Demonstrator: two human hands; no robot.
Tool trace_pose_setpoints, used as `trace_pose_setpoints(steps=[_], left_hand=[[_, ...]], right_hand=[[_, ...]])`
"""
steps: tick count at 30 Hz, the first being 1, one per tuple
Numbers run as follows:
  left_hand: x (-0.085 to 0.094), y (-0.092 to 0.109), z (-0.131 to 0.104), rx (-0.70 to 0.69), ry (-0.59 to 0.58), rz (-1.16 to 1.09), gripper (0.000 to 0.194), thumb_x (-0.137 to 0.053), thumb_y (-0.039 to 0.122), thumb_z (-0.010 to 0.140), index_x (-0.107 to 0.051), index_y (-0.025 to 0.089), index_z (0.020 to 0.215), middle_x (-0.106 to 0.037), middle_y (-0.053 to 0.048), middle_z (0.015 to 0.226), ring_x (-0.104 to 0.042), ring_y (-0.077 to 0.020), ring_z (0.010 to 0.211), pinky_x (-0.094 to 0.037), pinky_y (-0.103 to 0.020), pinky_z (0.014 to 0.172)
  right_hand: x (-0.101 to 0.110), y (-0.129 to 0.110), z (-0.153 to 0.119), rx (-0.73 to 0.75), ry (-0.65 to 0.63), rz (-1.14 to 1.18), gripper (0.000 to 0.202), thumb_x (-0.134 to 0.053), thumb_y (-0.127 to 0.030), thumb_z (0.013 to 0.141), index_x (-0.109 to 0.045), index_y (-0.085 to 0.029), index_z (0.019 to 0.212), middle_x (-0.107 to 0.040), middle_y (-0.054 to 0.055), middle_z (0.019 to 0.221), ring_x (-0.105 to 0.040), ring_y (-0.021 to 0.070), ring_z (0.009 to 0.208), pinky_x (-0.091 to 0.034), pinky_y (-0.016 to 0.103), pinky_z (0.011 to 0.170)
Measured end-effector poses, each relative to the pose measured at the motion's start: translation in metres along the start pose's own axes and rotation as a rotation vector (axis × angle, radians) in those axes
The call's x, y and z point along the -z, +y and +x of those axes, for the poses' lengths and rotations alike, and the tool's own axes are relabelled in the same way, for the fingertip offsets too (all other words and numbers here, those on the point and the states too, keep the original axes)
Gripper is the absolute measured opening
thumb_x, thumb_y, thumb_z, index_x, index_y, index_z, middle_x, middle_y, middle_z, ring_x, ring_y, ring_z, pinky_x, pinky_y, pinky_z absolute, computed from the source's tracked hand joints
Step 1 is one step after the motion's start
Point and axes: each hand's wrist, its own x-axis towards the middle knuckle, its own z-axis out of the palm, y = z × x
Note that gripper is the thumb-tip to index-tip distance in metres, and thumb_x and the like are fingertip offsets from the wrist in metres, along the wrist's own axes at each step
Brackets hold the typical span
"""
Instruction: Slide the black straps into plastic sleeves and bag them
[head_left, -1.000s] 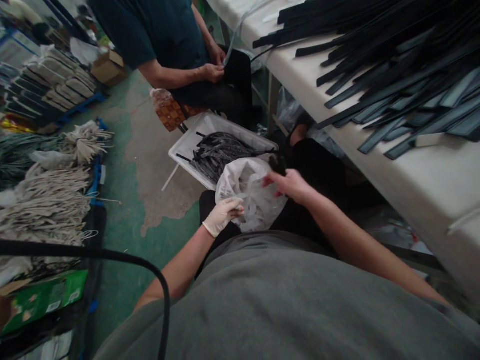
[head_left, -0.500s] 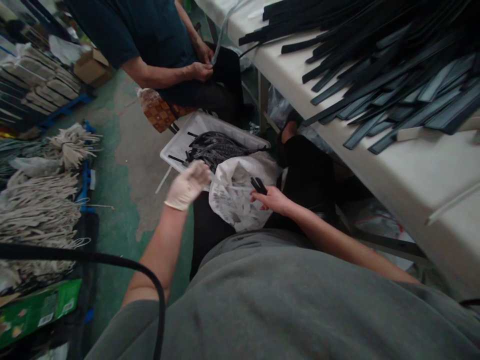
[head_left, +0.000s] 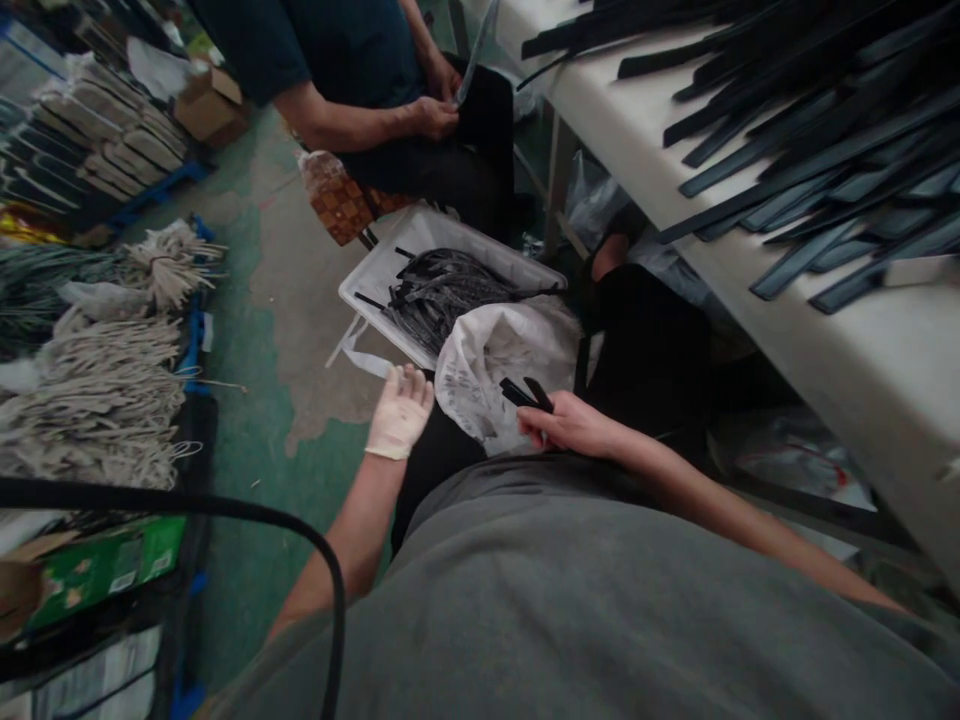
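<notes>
My left hand (head_left: 401, 412), in a pale thin glove, is palm up beside the tray with its fingers apart. A translucent white strip (head_left: 367, 361) reaches its fingertips; whether they touch it I cannot tell. My bare right hand (head_left: 566, 422) is closed around narrow black flat pieces (head_left: 525, 394), whose ends stick out past the thumb; their exact kind is unclear. Just in front of that hand, a white plastic sack (head_left: 471, 370) stands open at my lap with pale scraps inside. Behind the sack is a white tray (head_left: 375, 268) holding a heap of black strips (head_left: 442, 295).
A white-covered table (head_left: 806, 385) on the right bears many black strips (head_left: 787, 190). A co-worker's hands (head_left: 442, 105) hold a grey strip ahead. Pale cord bundles (head_left: 112, 390) lie on the left. A black cable (head_left: 225, 510) crosses the lower left.
My left hand has turned palm up and moved slightly right and down in view. The white strip that stretched between my hands now lies to the left of my left fingertips. My view has shifted left.
</notes>
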Motion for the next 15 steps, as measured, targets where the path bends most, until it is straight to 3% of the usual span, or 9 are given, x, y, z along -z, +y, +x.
trace_pose_setpoints(steps=[2, 4, 8, 15], left_hand=[[0.000, -0.033, -0.004, 0.108, 0.004, -0.083, 0.033, -0.045, 0.029, 0.099, -0.063, 0.017, 0.074, -0.071, 0.003, 0.069, -0.069, -0.0088, 0.068, -0.052, -0.028, 0.087], [-0.003, -0.049, -0.009, 0.170, -0.039, -0.111, 0.031, -0.046, 0.030, 0.099, -0.065, 0.017, 0.077, -0.071, 0.002, 0.072, -0.069, -0.0101, 0.071, -0.052, -0.028, 0.085], [-0.009, -0.059, -0.017, 0.224, -0.134, -0.052, 0.027, -0.049, 0.031, 0.097, -0.067, 0.018, 0.081, -0.072, 0.001, 0.079, -0.070, -0.0116, 0.078, -0.051, -0.028, 0.085], [-0.010, -0.074, -0.022, 0.229, -0.213, 0.023, 0.017, -0.057, 0.029, 0.093, -0.068, 0.020, 0.083, -0.073, 0.000, 0.085, -0.068, -0.0137, 0.085, -0.050, -0.029, 0.088]], right_hand=[[-0.011, -0.008, -0.001, -0.012, -0.071, 0.030, 0.037, -0.051, -0.045, 0.088, -0.062, -0.016, 0.069, -0.060, 0.000, 0.057, -0.050, 0.0102, 0.048, -0.041, 0.023, 0.050], [-0.021, -0.010, 0.001, -0.017, -0.132, 0.067, 0.037, -0.050, -0.046, 0.089, -0.060, -0.016, 0.069, -0.059, 0.000, 0.055, -0.049, 0.0094, 0.046, -0.041, 0.022, 0.049], [-0.033, -0.006, 0.009, -0.028, -0.124, 0.130, 0.036, -0.050, -0.044, 0.090, -0.059, -0.016, 0.070, -0.058, -0.001, 0.055, -0.048, 0.0080, 0.044, -0.039, 0.020, 0.045], [-0.031, -0.006, 0.013, 0.003, -0.014, 0.186, 0.032, -0.049, -0.039, 0.092, -0.059, -0.015, 0.072, -0.059, -0.002, 0.056, -0.048, 0.0065, 0.042, -0.039, 0.018, 0.043]])
